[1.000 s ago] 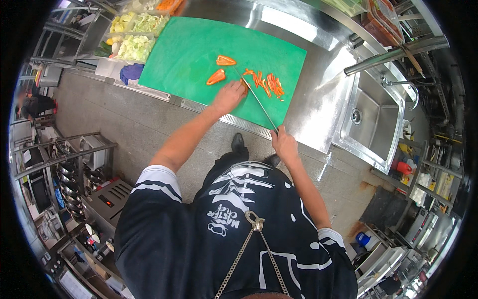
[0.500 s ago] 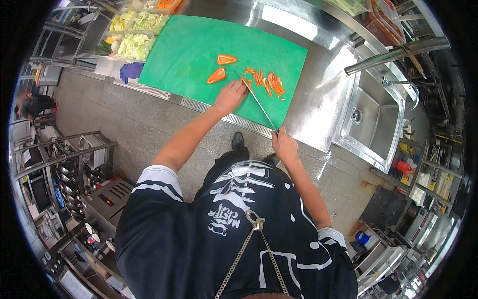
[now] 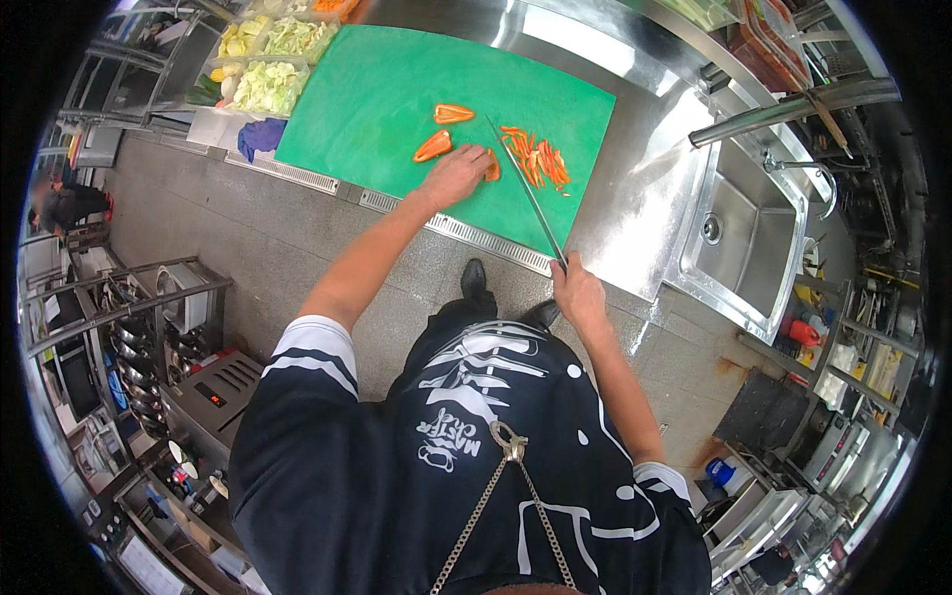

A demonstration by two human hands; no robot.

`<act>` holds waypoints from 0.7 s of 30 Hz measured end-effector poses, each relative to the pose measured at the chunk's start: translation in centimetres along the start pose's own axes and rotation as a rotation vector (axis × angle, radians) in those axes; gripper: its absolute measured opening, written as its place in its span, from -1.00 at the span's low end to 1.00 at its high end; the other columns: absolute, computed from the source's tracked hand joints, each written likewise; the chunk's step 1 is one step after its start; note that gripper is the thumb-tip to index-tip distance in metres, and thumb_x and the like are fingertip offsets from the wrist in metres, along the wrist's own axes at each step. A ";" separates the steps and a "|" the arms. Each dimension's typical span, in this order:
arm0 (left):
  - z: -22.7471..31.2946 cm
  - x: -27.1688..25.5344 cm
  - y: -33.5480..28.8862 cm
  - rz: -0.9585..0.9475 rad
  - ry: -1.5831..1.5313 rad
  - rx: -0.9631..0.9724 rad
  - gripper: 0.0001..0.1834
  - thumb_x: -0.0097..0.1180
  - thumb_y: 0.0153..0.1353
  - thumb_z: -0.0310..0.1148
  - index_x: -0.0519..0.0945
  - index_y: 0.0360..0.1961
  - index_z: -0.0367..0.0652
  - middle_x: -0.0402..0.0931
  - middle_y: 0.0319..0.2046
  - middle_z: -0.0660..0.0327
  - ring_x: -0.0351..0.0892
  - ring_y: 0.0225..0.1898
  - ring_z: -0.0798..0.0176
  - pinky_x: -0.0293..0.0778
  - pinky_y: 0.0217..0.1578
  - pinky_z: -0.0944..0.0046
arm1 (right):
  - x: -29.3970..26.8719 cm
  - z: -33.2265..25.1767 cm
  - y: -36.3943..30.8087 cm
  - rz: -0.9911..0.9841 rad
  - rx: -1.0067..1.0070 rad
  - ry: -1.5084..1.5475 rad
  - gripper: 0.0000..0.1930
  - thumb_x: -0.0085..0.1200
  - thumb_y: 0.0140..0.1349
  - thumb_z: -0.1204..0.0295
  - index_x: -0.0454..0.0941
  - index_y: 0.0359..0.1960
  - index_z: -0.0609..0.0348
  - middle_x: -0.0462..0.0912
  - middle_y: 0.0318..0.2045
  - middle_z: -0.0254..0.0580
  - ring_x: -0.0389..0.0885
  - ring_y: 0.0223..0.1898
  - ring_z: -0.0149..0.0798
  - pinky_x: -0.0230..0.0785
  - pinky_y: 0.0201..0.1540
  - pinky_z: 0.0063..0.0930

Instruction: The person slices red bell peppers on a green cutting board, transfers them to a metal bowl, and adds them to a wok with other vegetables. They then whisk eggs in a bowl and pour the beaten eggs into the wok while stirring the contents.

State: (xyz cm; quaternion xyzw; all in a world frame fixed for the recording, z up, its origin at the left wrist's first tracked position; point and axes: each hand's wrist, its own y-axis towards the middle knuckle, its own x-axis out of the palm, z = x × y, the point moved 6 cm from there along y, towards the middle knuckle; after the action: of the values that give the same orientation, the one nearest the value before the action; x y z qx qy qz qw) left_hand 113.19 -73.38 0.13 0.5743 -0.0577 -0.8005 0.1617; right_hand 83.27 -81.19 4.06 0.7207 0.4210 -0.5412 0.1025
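Knife (image 3: 529, 192) and strips (image 3: 536, 161) have both shifted: half a second ago the blade lay against the piece (image 3: 492, 167) of orange pepper by the left fingers, and now it stands off to the right — a gap of bare board between them — while the strips, earlier in two groups, sit bunched in one loose heap just beyond the blade.

Left hand (image 3: 456, 177) rests on the board (image 3: 377, 94), its fingers bent and close together, the tips at the piece; whether the thumb pinches it, I cannot tell. Right hand (image 3: 579, 295) has its fingers wrapped round the knife's handle at the board's near edge, the blade slanting away to the upper left.

Two larger peppers (image 3: 432, 147) lie on the board, one near the left knuckles, the other farther up. Past the board's left edge are tubs (image 3: 270, 89) of cut vegetables and a blue cloth (image 3: 261, 137); a steel sink (image 3: 749, 218) is well to the right.
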 end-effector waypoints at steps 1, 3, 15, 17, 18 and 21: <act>0.2 -0.1 0.1 0.017 0.003 -0.003 -0.74 0.18 0.23 -0.46 0.60 -0.04 -0.19 0.51 -0.14 0.10 0.58 -0.01 -0.02 0.60 -0.02 0.04 | -0.3 -0.2 -0.5 0.001 0.020 -0.022 -0.61 0.04 0.51 0.09 0.43 -0.07 0.24 0.70 -0.49 0.31 0.73 -0.37 0.38 0.57 -0.30 0.22; 0.4 0.2 0.2 0.043 0.011 -0.019 -0.77 0.19 0.21 -0.45 0.60 -0.08 -0.19 0.52 -0.15 0.11 0.58 -0.03 -0.01 0.60 -0.03 0.04 | -0.7 -0.7 -1.4 -0.026 0.010 -0.036 -0.61 0.04 0.51 0.10 0.43 -0.06 0.24 0.70 -0.48 0.30 0.73 -0.37 0.36 0.57 -0.30 0.21; 0.8 0.6 -0.1 0.208 0.014 0.018 -0.80 0.25 0.20 -0.42 0.63 -0.14 -0.18 0.56 -0.19 0.14 0.57 -0.08 0.00 0.57 -0.01 0.06 | 0.7 1.2 -1.3 -0.011 0.044 -0.181 -0.62 0.05 0.50 0.09 0.43 -0.08 0.22 0.70 -0.50 0.24 0.74 -0.41 0.32 0.59 -0.35 0.16; 0.8 0.6 -0.2 0.184 0.015 -0.003 -0.82 0.25 0.22 -0.41 0.63 -0.15 -0.18 0.57 -0.19 0.14 0.57 -0.08 0.00 0.56 0.01 0.06 | 1.9 1.1 0.3 0.052 0.015 -0.144 -0.61 0.06 0.50 0.07 0.42 -0.11 0.22 0.69 -0.52 0.24 0.74 -0.42 0.33 0.60 -0.36 0.16; 0.8 0.7 -0.4 0.166 0.019 -0.032 -0.82 0.26 0.23 -0.41 0.63 -0.15 -0.18 0.57 -0.19 0.14 0.57 -0.08 0.00 0.55 0.02 0.05 | 2.2 1.1 0.8 0.060 0.003 -0.093 -0.61 0.06 0.50 0.07 0.42 -0.13 0.22 0.69 -0.53 0.25 0.73 -0.43 0.34 0.59 -0.37 0.15; 1.0 0.4 -0.7 0.222 0.020 -0.027 -0.83 0.28 0.21 -0.41 0.64 -0.17 -0.16 0.56 -0.21 0.14 0.56 -0.09 -0.01 0.54 0.03 0.05 | 1.2 1.5 1.2 0.082 -0.013 -0.003 -0.61 0.06 0.50 0.08 0.43 -0.15 0.22 0.68 -0.54 0.28 0.72 -0.43 0.36 0.59 -0.36 0.17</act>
State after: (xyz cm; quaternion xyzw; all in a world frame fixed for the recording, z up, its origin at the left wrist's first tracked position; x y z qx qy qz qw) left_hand 112.02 -72.94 -0.09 0.5700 -0.1086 -0.7725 0.2578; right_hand 83.17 -82.29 2.04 0.7359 0.3944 -0.5348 0.1301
